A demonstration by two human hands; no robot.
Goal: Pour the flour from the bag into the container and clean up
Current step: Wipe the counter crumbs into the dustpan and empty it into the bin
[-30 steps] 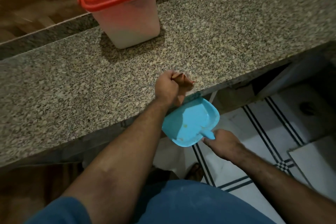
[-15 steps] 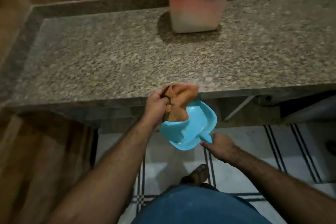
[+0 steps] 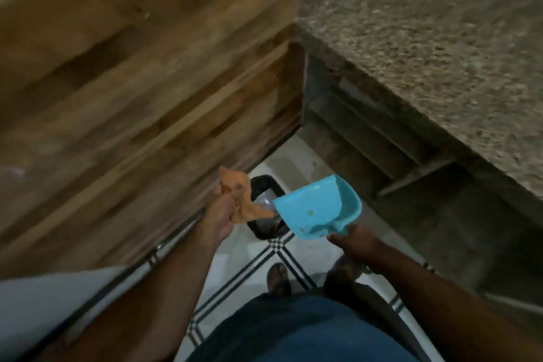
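A wood-panelled wall (image 3: 123,91) fills my left, tiled floor (image 3: 296,161) below, the granite tabletop (image 3: 440,47) off right. My left hand (image 3: 219,211) is clenched round an orange cloth (image 3: 239,200). Just right of that grip and lower, a black bin (image 3: 264,188) stands on the floor. Right again, my right hand (image 3: 357,245) grasps the handle of the blue dustpan (image 3: 320,206), tilted over the bin. Container and bag are out of view. I judge cleanup nearly done: emptying the pan remains.
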